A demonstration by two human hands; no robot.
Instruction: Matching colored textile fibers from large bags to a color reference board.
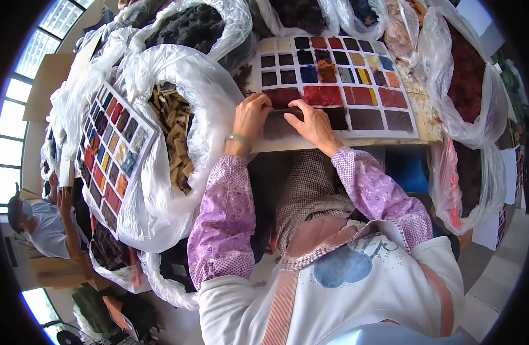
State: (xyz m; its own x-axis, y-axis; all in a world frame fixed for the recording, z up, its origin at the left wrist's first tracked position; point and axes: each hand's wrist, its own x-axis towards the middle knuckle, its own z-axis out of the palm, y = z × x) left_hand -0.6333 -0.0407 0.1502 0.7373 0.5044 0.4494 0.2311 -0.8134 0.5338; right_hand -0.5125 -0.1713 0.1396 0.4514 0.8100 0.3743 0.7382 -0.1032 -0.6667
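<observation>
Your left hand (252, 119) and right hand (311, 124) bend at the board's (379, 134) near left; I can't tell if they grip anything. Just past both hands, the dark red patch (280, 96) lies longways left to right.

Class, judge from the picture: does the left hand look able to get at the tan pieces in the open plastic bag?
Probably yes: the tan pieces lie uncovered, left of the left hand, with just the bunched plastic rim between them.
</observation>
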